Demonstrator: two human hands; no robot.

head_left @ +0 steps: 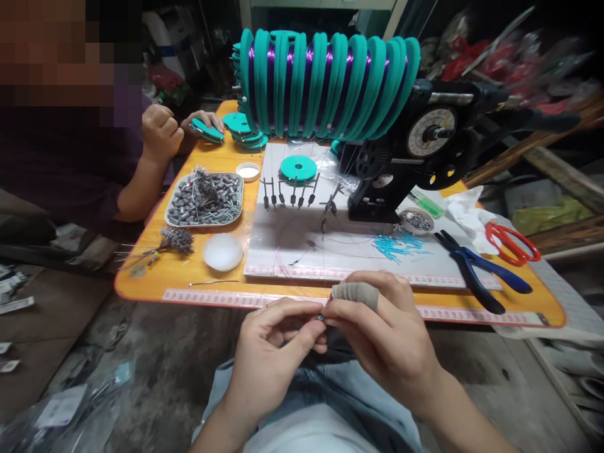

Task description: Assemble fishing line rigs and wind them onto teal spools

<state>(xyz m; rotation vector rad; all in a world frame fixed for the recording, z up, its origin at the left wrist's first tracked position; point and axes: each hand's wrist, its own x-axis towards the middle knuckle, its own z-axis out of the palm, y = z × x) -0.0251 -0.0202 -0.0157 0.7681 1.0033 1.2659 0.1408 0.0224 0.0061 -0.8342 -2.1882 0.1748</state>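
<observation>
In front of the table's near edge my two hands meet at the fingertips. My left hand point(278, 352) is closed in a pinch around a tiny blue and dark piece point(319, 318), too small to name. Against the same spot, the thumb and fingers of my right hand point(387, 327) press together; what they hold is hidden. A grey wrap point(356, 294) covers one right finger. Thin line rises faintly from near the fingertips toward the white board point(283, 233). On that board lie a bunch of short blue tubes point(401, 244) and several dark weights on wires point(293, 195).
Green spools point(330, 85) with purple line hang on a black machine point(382, 189). Pliers point(476, 264) and red scissors point(512, 244) lie right. A tray of grey weights point(202, 198) and a white bowl point(223, 251) stand left. A co-worker's hand point(205, 123) holds a green spool.
</observation>
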